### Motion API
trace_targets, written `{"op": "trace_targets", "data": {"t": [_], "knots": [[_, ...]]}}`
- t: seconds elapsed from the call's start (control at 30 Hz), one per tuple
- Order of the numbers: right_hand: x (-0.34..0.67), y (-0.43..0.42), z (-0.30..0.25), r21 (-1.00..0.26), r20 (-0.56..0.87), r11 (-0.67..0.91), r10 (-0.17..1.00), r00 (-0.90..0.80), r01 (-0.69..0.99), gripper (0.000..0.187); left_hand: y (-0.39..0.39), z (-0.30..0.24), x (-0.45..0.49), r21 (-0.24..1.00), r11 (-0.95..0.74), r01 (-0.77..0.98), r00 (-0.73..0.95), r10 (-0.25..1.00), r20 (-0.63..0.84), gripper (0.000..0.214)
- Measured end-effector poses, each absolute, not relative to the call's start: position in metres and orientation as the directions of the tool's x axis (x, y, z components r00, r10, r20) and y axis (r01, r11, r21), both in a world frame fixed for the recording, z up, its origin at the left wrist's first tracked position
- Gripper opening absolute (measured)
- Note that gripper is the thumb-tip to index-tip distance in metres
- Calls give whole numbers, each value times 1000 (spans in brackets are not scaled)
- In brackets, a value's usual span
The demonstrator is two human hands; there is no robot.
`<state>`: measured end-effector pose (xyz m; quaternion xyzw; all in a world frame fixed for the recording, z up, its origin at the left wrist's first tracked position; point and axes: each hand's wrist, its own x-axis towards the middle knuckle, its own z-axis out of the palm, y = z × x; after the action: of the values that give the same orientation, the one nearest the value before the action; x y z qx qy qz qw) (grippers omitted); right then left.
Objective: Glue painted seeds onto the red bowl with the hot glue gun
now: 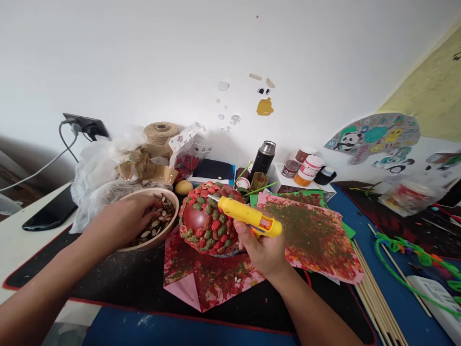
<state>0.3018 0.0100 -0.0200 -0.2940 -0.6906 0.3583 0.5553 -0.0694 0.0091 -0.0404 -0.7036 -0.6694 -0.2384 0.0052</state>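
Note:
My left hand (133, 216) reaches into a pale bowl (175, 204) of small brown and cream shell-like pieces (158, 228). Its fingers are bent together among them, and whatever they pinch is hidden. In my right hand (264, 252) is a yellow hot glue gun (239, 211), its metal nozzle pointing left at the top of a round red object (196, 221). Red, green and brown painted pieces cover much of that object's surface, with a smooth bare red patch on its left side. It rests on a paint-smeared pink sheet (216, 283).
Behind stand a twine roll (161, 132), a plastic bag (101, 168), a black flask (264, 156) and paint jars (309, 170). Another painted sheet (317, 235) lies right, beside wooden sticks (378, 298) and a white power strip (432, 302). A phone (50, 209) is far left.

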Motion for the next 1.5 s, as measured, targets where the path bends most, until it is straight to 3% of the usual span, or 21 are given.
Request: {"op": "trace_targets", "data": {"t": [0.17, 0.37, 0.5, 0.67, 0.8, 0.93, 1.3, 1.5], "knots": [[301, 8, -21, -780, 593, 624, 764, -253, 55, 16, 12, -33, -66, 371, -102, 923, 0, 964, 265, 20], [300, 8, -20, -745, 634, 665, 731, -255, 55, 12, 5, -11, -74, 621, 2, 784, -153, 970, 190, 39], [299, 8, -20, -729, 653, 682, 716, -248, 50, 13, -12, 4, -68, 832, 78, 549, -221, 974, 54, 61], [298, 8, -21, -763, 627, 647, 743, -235, 11, 18, -22, 15, -40, 989, 8, 148, -183, 983, 19, 57], [296, 7, -21, -792, 596, 610, 772, -221, -5, 25, -21, 20, -15, 992, -50, -112, -140, 990, 34, 50], [296, 8, -20, -820, 562, 572, 799, -214, -20, 31, -18, 26, 9, 966, -63, -251, -96, 995, 40, 50], [295, 14, -13, -829, 553, 560, 814, -180, -15, 41, -2, 34, 48, 924, -53, -378, -20, 999, 49, 44], [295, 16, -10, -869, 491, 494, 854, -174, -30, 50, 14, 43, 59, 910, -121, -396, -51, 993, 110, 56]]}}
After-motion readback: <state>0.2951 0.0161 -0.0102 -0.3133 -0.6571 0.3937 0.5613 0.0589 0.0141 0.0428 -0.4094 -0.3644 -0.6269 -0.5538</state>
